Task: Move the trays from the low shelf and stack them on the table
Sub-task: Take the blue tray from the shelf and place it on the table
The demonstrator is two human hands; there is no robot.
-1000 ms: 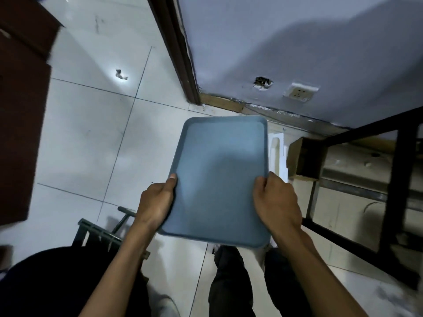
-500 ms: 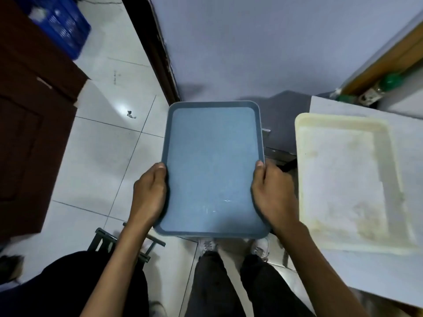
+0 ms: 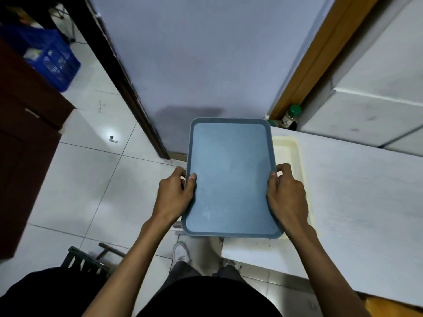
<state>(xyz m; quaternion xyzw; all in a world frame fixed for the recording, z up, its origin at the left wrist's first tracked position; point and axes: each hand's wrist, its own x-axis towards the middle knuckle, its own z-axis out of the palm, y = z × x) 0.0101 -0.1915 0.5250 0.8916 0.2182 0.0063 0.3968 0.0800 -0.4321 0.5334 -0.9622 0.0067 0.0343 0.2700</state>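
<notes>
Blue tray held level, long axis away from the person, left hand and right hand clamped on its side rims (thumbs on top). It overlaps the cream tray lying on the white table, near the table's left edge.

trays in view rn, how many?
2. Blue tray held by left hand and right hand; cream tray on the white table, mostly covered by it. Others may be hidden.
</notes>
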